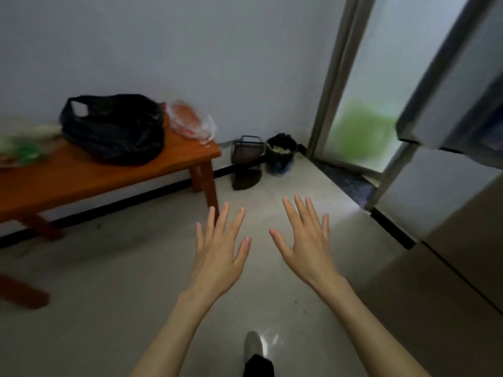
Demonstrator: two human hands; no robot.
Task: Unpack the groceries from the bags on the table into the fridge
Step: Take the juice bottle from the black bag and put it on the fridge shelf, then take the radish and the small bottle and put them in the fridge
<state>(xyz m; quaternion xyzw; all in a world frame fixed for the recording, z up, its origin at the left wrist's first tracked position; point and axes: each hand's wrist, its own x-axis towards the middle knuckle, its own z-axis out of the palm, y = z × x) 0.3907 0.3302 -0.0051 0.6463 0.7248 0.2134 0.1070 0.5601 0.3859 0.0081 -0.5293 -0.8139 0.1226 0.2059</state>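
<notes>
While hands spread, holding nothing: left hand (220,254), right hand (306,244), black bag (114,129) upright.

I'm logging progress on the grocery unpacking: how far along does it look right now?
Nothing visibly done. The crumpled black plastic bag and the clear plastic bag with reddish contents sit on the orange wooden table. Nothing in hand: left hand and right hand are spread, empty. Left: carrying everything to the grey fridge.

Head-height view, downward (hands (261,248) near)
</notes>
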